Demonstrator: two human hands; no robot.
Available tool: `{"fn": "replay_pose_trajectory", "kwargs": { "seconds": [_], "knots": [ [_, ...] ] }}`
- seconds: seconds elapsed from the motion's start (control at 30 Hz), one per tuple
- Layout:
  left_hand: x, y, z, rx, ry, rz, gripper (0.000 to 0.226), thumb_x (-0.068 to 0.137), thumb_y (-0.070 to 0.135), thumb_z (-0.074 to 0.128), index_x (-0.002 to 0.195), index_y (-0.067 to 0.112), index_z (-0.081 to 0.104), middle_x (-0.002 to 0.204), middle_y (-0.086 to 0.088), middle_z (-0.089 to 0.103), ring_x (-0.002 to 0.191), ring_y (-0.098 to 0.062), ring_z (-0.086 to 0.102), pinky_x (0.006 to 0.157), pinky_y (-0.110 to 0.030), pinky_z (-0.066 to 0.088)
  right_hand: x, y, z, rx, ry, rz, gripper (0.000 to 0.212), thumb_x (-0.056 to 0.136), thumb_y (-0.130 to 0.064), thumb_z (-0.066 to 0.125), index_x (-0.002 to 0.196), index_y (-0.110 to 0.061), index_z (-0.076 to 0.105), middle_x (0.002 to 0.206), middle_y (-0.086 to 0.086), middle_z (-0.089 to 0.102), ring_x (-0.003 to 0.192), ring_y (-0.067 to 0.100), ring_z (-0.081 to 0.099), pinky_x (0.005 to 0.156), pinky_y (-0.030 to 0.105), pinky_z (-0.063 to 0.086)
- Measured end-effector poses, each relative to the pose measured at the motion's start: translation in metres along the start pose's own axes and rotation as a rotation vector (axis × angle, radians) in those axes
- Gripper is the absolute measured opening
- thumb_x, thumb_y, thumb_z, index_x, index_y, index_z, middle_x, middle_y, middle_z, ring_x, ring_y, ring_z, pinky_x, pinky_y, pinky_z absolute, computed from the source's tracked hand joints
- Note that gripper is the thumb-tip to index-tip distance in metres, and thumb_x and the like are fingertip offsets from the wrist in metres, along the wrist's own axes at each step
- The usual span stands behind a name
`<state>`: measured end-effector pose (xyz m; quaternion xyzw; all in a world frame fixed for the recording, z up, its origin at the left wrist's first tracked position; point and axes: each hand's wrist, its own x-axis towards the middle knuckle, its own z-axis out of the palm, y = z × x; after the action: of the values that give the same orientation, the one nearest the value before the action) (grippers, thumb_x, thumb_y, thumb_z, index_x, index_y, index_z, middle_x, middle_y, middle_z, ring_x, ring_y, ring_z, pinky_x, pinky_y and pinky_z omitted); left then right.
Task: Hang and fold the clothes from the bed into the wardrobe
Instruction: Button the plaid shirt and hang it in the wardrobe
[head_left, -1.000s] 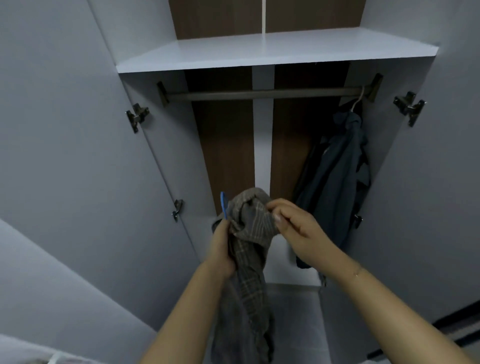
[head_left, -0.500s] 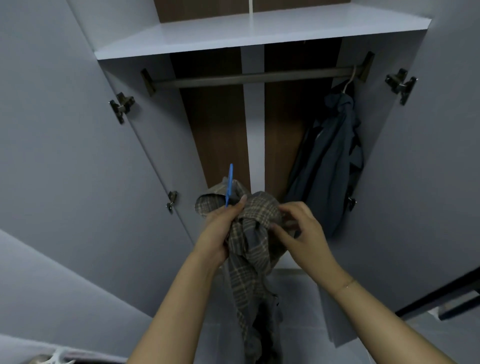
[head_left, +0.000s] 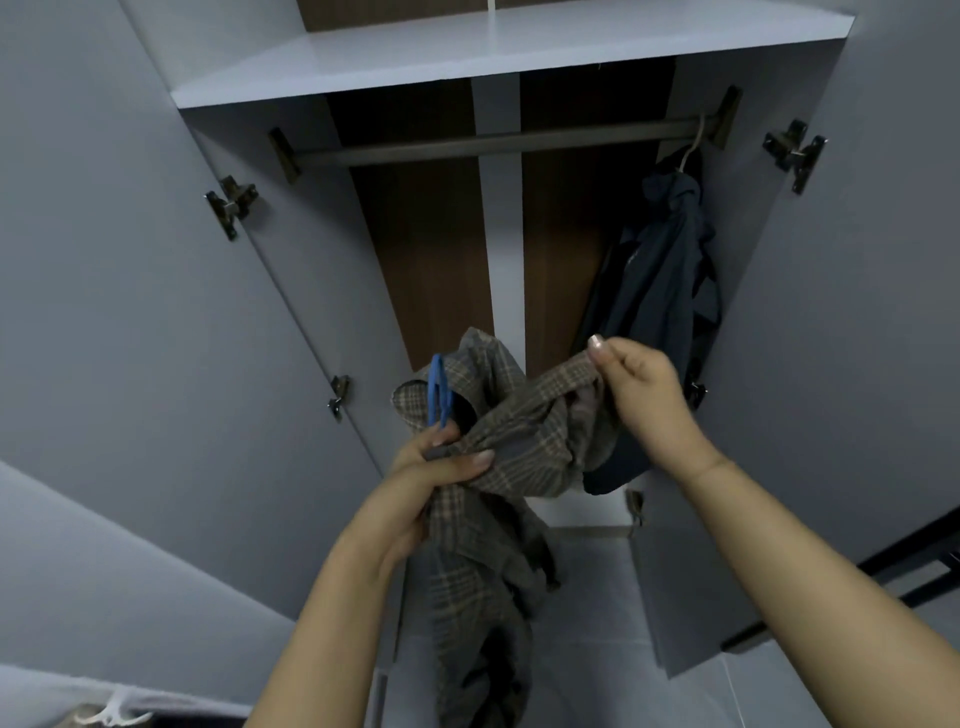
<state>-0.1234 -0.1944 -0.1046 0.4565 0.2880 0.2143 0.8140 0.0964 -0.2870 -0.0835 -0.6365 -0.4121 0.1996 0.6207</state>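
At the centre of the frame, a person's left hand (head_left: 441, 462) grips a crumpled grey-brown plaid garment (head_left: 498, 457) together with a blue plastic hanger (head_left: 439, 395), before the open wardrobe (head_left: 332, 73). The right hand (head_left: 636, 389) pinches a fold of the cloth, stretching it rightward. At upper right, a dark blue jacket (head_left: 660, 280) hangs from the metal rail (head_left: 493, 143).

grey floor tiles (head_left: 587, 623), possibly white hanger (head_left: 111, 714)

dim, bluish, wide-angle edge distortion
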Motion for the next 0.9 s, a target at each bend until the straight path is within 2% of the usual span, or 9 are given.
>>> {"fn": "replay_pose_trajectory", "kwargs": {
  "seconds": [0.1,0.23,0.33,0.43,0.53,0.6,0.67,0.8,0.9],
  "knots": [
    [-0.009,0.006,-0.009,-0.036,-0.227,0.042,0.043,0.062,-0.002,0.075,0.078,0.015,0.039,0.078,-0.005,0.061,0.076,-0.016,0.065,0.068,-0.029,0.052,0.012,-0.004,-0.004,-0.136,-0.003,-0.010,0.045,0.101,-0.020,0.049,0.061,-0.001,0.045,0.058,0.005,0.041,0.056,0.008,0.037,0.058,0.025,0.034],
    [-0.013,0.016,-0.005,0.022,-0.336,0.065,0.045,0.062,-0.002,0.073,0.094,0.009,0.044,0.098,-0.014,0.054,0.096,-0.029,0.055,0.087,-0.043,0.041,0.013,-0.013,0.017,-0.028,-0.080,0.113,0.043,0.103,-0.030,0.044,0.066,-0.009,0.053,0.067,0.007,0.055,0.066,0.014,0.051,0.069,0.028,0.044],
    [-0.014,0.028,0.002,0.237,-0.174,0.055,0.037,0.073,0.000,0.079,0.104,-0.001,0.059,0.106,-0.020,0.065,0.098,-0.032,0.064,0.087,-0.040,0.052,0.007,-0.024,0.022,0.295,-0.139,0.204,0.046,0.103,-0.035,0.042,0.067,-0.016,0.065,0.069,-0.001,0.066,0.066,0.010,0.061,0.070,0.024,0.052],
    [-0.011,0.031,0.011,0.250,0.013,0.029,0.037,0.072,0.027,0.072,0.103,0.008,0.069,0.103,-0.013,0.073,0.089,-0.022,0.072,0.077,-0.030,0.059,0.003,-0.033,0.022,0.223,-0.208,0.057,0.042,0.103,-0.033,0.040,0.070,-0.019,0.063,0.068,-0.008,0.062,0.066,0.005,0.057,0.068,0.018,0.050],
    [-0.008,0.029,0.021,0.201,0.057,0.025,0.049,0.068,0.045,0.073,0.100,0.009,0.073,0.100,-0.012,0.075,0.088,-0.023,0.073,0.068,-0.026,0.058,-0.001,-0.041,0.022,0.202,-0.311,-0.006,0.041,0.103,-0.027,0.038,0.068,-0.026,0.060,0.067,-0.015,0.056,0.065,0.000,0.052,0.066,0.015,0.045],
    [-0.007,0.028,0.028,0.170,0.108,0.059,0.046,0.071,0.038,0.073,0.103,0.006,0.072,0.099,-0.014,0.075,0.086,-0.026,0.073,0.067,-0.027,0.057,-0.001,-0.042,0.023,0.145,-0.351,-0.017,0.044,0.104,-0.021,0.038,0.066,-0.029,0.059,0.065,-0.017,0.055,0.063,-0.003,0.050,0.064,0.013,0.042],
    [-0.002,0.025,0.030,0.134,0.175,0.115,0.033,0.078,0.023,0.072,0.103,0.003,0.070,0.092,-0.014,0.075,0.080,-0.025,0.072,0.064,-0.028,0.057,0.000,-0.043,0.024,-0.029,-0.304,-0.053,0.033,0.103,-0.020,0.042,0.077,-0.011,0.060,0.074,-0.006,0.058,0.070,0.005,0.052,0.069,0.024,0.044],
    [0.001,0.022,0.028,0.069,0.210,0.176,0.017,0.089,0.001,0.061,0.104,-0.001,0.068,0.088,-0.012,0.075,0.076,-0.023,0.072,0.070,-0.033,0.061,-0.020,-0.050,0.022,-0.224,0.096,-0.409,0.014,0.099,-0.004,0.048,0.099,-0.005,0.062,0.099,0.003,0.061,0.090,0.018,0.062,0.080,0.027,0.051],
    [0.002,0.021,0.025,0.095,0.178,0.218,0.014,0.087,-0.002,0.060,0.099,0.002,0.068,0.087,-0.010,0.074,0.077,-0.021,0.071,0.069,-0.029,0.059,-0.048,-0.054,0.026,-0.270,-0.118,-0.610,0.025,0.088,-0.002,0.044,0.093,-0.004,0.068,0.095,0.002,0.065,0.089,0.014,0.063,0.079,0.023,0.050]
  ]
}}
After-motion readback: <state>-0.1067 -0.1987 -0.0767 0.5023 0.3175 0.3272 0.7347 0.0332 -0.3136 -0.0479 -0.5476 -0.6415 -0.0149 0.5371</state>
